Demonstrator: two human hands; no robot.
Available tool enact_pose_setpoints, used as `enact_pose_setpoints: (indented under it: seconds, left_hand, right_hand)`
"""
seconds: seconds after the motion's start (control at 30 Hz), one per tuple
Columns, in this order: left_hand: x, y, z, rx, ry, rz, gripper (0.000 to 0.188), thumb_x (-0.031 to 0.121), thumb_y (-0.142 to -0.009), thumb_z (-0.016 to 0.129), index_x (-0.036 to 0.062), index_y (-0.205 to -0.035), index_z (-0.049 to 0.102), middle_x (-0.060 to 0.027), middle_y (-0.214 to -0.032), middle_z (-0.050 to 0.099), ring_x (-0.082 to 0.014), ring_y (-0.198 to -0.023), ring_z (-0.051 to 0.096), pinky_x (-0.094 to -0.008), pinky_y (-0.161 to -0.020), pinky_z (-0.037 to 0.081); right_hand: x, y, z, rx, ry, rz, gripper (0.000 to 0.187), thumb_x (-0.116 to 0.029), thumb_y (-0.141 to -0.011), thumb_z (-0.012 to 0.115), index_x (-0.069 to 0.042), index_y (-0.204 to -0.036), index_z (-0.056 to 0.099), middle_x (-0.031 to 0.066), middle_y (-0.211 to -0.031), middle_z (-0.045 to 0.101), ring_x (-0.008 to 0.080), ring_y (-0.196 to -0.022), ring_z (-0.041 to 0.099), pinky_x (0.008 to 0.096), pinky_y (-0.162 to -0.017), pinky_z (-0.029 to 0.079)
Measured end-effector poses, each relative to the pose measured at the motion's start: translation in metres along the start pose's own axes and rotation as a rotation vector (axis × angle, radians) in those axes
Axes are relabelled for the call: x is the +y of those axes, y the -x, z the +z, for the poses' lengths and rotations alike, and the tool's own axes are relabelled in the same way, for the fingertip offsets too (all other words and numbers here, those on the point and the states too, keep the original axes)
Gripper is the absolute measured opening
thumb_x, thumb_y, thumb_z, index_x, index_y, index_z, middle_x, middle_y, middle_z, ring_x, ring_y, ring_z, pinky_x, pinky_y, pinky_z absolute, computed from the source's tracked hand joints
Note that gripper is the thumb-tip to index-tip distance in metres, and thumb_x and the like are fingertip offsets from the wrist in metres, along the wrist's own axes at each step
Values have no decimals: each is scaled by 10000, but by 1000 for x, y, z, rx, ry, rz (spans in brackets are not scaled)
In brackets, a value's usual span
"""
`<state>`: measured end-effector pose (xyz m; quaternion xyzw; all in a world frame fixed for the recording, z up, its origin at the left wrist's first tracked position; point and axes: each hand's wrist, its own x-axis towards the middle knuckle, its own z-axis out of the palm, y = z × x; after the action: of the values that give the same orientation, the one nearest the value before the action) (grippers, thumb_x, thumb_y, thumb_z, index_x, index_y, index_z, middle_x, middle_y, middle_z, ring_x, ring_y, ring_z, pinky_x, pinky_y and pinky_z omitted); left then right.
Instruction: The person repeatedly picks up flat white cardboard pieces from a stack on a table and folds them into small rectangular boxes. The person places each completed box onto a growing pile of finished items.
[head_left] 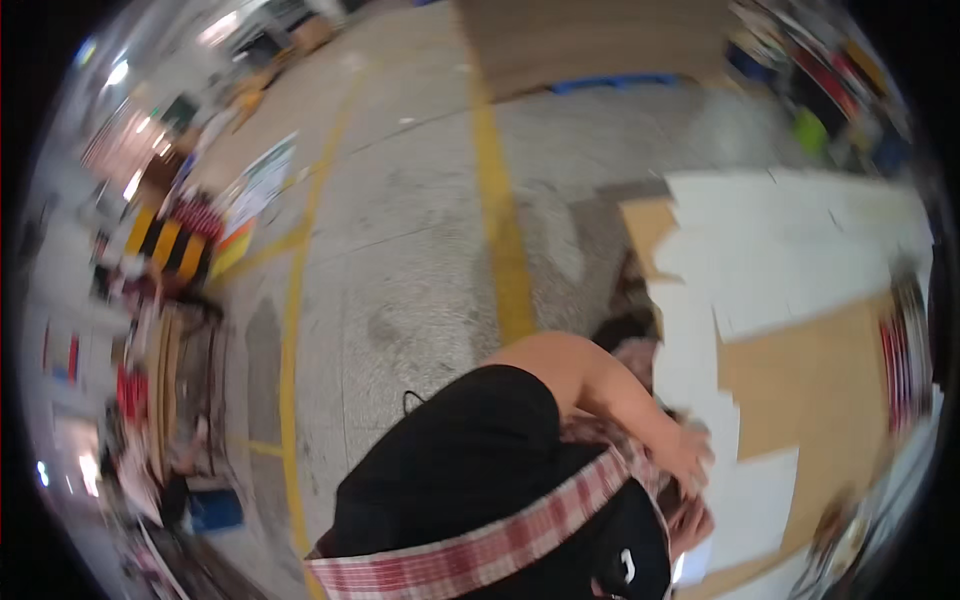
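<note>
Bare to the shoulder, my left arm reaches to the right across my body. My left hand is at the near left edge of a table topped with white and brown cardboard sheets. Its fingers bend downward and are smeared by motion. Just below it, close to my chest, my right hand shows in part with curled fingers. Whatever lies between the hands is hidden. A small bright patch glints under the right hand. Red and white checked cloth runs across my black shirt.
Yellow lines mark the grey concrete floor. A large brown stack stands on a blue pallet ahead. Cluttered shelves fill the far right. A yellow-and-black striped board, a bench and a blue bin line the left.
</note>
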<state>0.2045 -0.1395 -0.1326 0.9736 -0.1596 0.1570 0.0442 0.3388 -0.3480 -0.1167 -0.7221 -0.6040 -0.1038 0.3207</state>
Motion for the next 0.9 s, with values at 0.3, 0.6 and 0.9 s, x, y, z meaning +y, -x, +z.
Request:
enact_pose_setpoints:
  seconds: [0.3,0.6,0.9]
  left_hand:
    - [-9,-54,3,-148,287,-519,452,446,-841,584,234,-1240,582,-299,-1323,464,-536,-1153,470,-687,-793,435]
    - [67,-49,20,-18,-406,-634,988,704,-876,394,-200,-1268,466,-458,-1270,457,-722,-1168,394,-829,-887,267]
    - [53,-24,1,319,-48,-422,592,482,-898,512,-68,-1072,644,-296,-1180,568,-611,-1096,514,-705,-854,408]
  right_hand:
    - [76,29,2,-253,120,-150,441,-229,-907,648,-101,-1327,616,201,-1133,591,374,-982,579,493,-871,481]
    - [20,-13,-5,-283,183,6,473,-234,-903,652,-108,-1355,590,206,-1137,588,381,-987,578,491,-883,477]
    - [0,-29,12,-221,236,94,508,-238,-900,656,-115,-1384,563,211,-1140,584,389,-992,577,490,-894,473]
